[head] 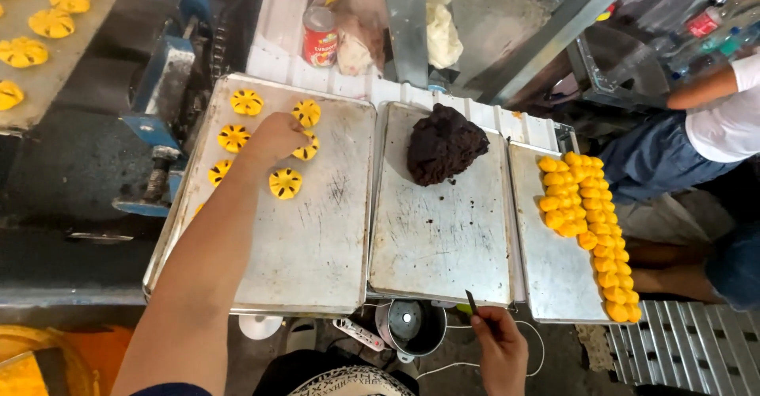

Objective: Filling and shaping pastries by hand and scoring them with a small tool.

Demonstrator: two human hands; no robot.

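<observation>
— What is your left hand [277, 136] doing?
— I'm pressing it, fingers closed together, onto a yellow pastry [307, 147] on the left tray [317, 261], among five more flower-cut ones.
— And your right hand [500, 347]?
— I'm gripping a small blade [472, 302] low by the middle tray [443, 246], where a dark filling lump [445, 143] is sitting. Yellow dough balls [590, 222] are lining the right tray [554, 277].

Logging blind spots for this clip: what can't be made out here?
All in the head view:
- Flower-shaped pastry under the left hand: mostly covered, grip unclear.
- Thin dark blade in the right hand: handle hidden by fingers.
- Left tray: one pastry behind the forearm.
- Person at right: cut off by edge.
</observation>
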